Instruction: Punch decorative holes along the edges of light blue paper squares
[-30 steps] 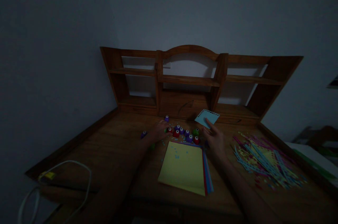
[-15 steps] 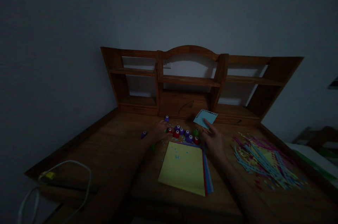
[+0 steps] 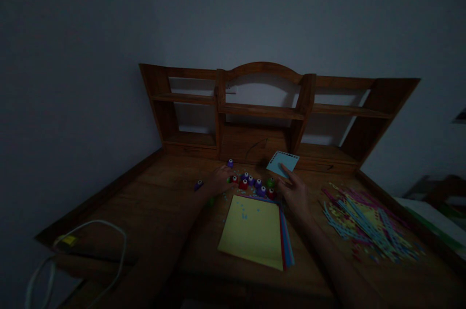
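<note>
The scene is dim. My right hand (image 3: 294, 191) pinches a small light-blue paper square (image 3: 282, 162) with a punched edge, held above the wooden desk (image 3: 156, 202). My left hand (image 3: 218, 180) rests on the desk at the left end of a cluster of small craft punches (image 3: 255, 183), red, purple and green; its fingers curl near one, and I cannot make out whether they grip it. In front of both hands lies a stack of coloured paper sheets (image 3: 255, 231), yellow on top.
A heap of cut paper strips (image 3: 364, 226) covers the desk's right side. A wooden shelf hutch (image 3: 262, 110) stands at the back. A white cable with a yellow plug (image 3: 69, 241) loops at the left front corner. A lone purple punch (image 3: 198, 184) sits left of my hand.
My right hand and the blue paper square have shifted slightly left and toward the punches. My left hand has stayed in place.
</note>
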`<move>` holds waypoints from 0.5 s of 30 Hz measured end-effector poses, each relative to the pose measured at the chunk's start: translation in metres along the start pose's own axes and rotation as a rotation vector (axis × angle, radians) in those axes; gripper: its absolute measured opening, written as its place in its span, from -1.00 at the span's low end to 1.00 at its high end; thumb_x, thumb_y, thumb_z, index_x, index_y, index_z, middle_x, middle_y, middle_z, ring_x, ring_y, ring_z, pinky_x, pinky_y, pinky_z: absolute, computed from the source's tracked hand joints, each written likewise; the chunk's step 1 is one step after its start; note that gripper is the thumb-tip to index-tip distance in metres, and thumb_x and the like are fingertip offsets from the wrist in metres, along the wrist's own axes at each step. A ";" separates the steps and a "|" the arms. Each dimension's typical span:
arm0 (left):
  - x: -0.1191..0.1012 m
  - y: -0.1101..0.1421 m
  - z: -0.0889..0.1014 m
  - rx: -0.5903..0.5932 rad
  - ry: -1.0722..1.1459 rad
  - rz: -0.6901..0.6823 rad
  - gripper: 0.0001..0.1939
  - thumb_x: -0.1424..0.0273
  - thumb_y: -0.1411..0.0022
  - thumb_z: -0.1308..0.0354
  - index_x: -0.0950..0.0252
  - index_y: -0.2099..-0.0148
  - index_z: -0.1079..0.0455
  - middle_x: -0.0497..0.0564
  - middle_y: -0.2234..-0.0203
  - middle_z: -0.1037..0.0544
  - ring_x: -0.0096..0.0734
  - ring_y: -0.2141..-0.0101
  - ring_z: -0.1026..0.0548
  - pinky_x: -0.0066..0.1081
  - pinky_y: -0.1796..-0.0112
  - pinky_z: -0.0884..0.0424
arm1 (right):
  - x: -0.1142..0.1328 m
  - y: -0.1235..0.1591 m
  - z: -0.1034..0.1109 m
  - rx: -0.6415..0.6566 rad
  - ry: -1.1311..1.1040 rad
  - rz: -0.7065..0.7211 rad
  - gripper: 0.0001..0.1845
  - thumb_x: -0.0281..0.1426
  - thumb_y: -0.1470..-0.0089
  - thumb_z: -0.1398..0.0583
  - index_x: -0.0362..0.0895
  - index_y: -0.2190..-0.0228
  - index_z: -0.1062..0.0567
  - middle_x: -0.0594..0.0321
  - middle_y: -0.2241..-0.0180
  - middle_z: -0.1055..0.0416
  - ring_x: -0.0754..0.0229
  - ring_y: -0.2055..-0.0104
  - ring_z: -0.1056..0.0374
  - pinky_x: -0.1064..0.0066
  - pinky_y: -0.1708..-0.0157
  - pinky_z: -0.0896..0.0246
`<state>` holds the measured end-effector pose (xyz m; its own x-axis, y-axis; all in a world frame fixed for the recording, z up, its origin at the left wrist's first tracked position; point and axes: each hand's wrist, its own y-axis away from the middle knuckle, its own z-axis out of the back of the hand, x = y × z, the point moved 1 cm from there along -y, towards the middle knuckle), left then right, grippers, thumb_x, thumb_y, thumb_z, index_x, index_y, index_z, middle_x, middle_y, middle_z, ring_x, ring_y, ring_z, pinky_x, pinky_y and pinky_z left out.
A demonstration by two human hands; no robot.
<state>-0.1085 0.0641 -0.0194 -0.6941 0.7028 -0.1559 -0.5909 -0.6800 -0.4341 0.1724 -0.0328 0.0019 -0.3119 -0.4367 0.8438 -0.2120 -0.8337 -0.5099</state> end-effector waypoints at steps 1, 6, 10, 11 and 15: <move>0.000 0.000 -0.001 0.002 -0.001 -0.005 -0.70 0.16 -0.15 -0.22 0.22 0.14 -0.48 0.09 0.17 -0.51 -0.18 0.07 -0.36 -0.24 0.00 -0.26 | 0.001 0.000 0.000 0.002 0.010 0.001 -0.40 -0.28 -0.05 -0.22 0.01 -0.14 -0.30 0.12 -0.08 -0.36 0.02 0.08 -0.45 0.15 0.11 -0.40; 0.002 0.001 -0.002 -0.005 0.021 -0.017 -0.70 0.17 -0.15 -0.23 0.23 0.13 -0.47 0.08 0.17 -0.51 -0.20 0.07 -0.37 -0.23 0.01 -0.28 | 0.005 0.000 0.000 -0.014 0.052 0.030 -0.42 -0.27 -0.02 -0.22 -0.03 -0.11 -0.35 0.12 -0.04 -0.40 0.02 0.09 -0.44 0.16 0.10 -0.39; 0.002 0.001 -0.001 -0.003 0.019 -0.028 -0.69 0.17 -0.16 -0.22 0.25 0.11 -0.47 0.09 0.16 -0.51 -0.18 0.06 -0.37 -0.22 -0.02 -0.26 | 0.004 0.000 0.000 -0.020 0.048 0.005 -0.40 -0.25 -0.03 -0.21 -0.03 -0.13 -0.33 0.11 -0.07 -0.37 0.02 0.13 -0.45 0.13 0.10 -0.38; 0.002 0.001 0.000 0.000 0.019 -0.025 -0.68 0.17 -0.16 -0.22 0.25 0.11 -0.47 0.10 0.15 -0.51 -0.18 0.05 -0.37 -0.22 -0.03 -0.25 | 0.004 0.000 0.000 -0.021 0.051 0.005 -0.41 -0.25 -0.03 -0.21 -0.02 -0.12 -0.34 0.11 -0.08 -0.36 0.02 0.13 -0.46 0.13 0.11 -0.38; 0.001 0.001 0.001 0.016 0.027 -0.010 -0.63 0.19 -0.15 -0.23 0.23 0.03 -0.45 0.10 0.09 -0.50 -0.16 0.00 -0.35 -0.20 -0.04 -0.26 | 0.005 0.000 0.002 -0.013 0.099 0.022 -0.41 -0.20 -0.02 -0.24 -0.02 -0.10 -0.36 0.10 -0.07 -0.37 -0.01 0.09 -0.43 0.10 0.10 -0.37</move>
<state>-0.1100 0.0638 -0.0188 -0.6768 0.7150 -0.1750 -0.6047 -0.6757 -0.4216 0.1723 -0.0356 0.0069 -0.4069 -0.4186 0.8119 -0.2161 -0.8195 -0.5308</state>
